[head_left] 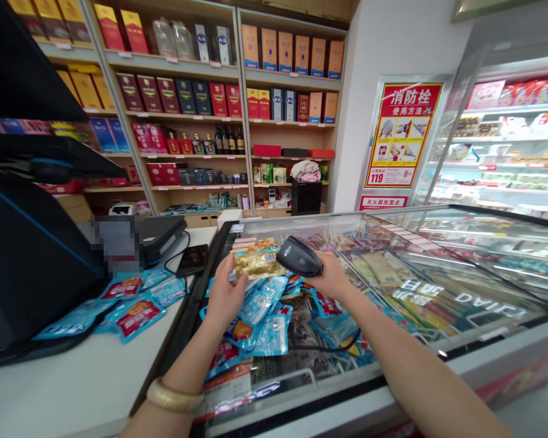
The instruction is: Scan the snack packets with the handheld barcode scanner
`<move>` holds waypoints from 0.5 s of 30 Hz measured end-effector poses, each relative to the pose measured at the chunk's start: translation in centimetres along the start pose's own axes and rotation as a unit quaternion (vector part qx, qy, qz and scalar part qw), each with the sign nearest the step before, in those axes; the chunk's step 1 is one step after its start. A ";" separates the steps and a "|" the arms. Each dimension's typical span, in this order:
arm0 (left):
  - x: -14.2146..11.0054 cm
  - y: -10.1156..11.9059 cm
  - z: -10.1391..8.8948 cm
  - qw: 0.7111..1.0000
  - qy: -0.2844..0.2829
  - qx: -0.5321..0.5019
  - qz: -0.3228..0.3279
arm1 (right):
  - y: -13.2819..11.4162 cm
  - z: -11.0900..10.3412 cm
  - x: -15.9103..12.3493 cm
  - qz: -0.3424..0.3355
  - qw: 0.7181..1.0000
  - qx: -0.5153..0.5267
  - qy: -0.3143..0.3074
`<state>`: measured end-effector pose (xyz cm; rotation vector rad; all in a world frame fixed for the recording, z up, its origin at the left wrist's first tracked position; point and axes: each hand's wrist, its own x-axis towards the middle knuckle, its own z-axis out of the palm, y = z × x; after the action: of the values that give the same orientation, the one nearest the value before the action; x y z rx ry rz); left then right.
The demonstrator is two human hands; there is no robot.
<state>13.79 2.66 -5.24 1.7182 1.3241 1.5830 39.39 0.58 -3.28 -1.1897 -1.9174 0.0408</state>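
Observation:
My left hand pinches the left end of a gold snack packet, held above the glass lid of a chest freezer. In my right hand is a black handheld barcode scanner, its head close to the packet's right end, where a white barcode patch faces up. Below my hands, several blue snack packets lie in a loose heap on the freezer glass. The scanner's black cable curves across the glass under my right forearm.
More blue and red packets lie on the white counter at the left, beside a black checkout terminal and a dark phone. Shelves of boxed bottles stand behind. The chest freezer extends right, near a lit display fridge.

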 end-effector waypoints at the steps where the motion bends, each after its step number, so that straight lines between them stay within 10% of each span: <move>1: 0.0 -0.2 -0.1 0.998 0.003 0.055 0.020 | 0.0 0.0 0.0 0.000 1.000 -0.004 -0.001; 7: 0.4 0.7 -2.5 0.948 0.035 0.310 0.066 | 0.2 0.1 -0.1 -0.008 1.000 -0.020 -0.013; 15: 1.0 -1.9 -13.6 0.904 0.079 0.418 -0.043 | 0.3 0.2 0.0 -0.007 0.999 -0.047 -0.008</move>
<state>0.32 0.69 -3.12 1.9473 2.3633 1.1764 39.43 0.78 -3.56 -1.2412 -1.9609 -0.0479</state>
